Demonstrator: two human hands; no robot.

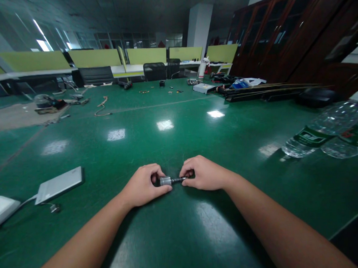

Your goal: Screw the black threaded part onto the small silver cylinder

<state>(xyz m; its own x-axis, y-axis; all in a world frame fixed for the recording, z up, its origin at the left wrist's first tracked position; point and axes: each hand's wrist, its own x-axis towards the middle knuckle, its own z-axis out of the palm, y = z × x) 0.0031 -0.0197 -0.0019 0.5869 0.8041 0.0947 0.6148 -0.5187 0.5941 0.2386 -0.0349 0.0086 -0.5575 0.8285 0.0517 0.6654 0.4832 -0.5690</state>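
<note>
Near the middle of the green tabletop, my left hand (147,184) grips a small silver metal cylinder (166,181) between thumb and fingers. A thin dark shaft (176,180) runs from the cylinder's right end, lying about level. My right hand (200,173) pinches the far end of that shaft between thumb and fingertips, which partly cover it. Whether the shaft and cylinder are one piece or two, I cannot tell. Both hands are low, at or just over the table surface.
Left are a silver power-bank-like slab (60,184), a white charger (3,209) and a small metal part (55,208). Clear plastic bottles (313,137) lie at right. A cord (102,108), a silver box (204,88) and dark strips (255,92) lie farther back on the table (167,146).
</note>
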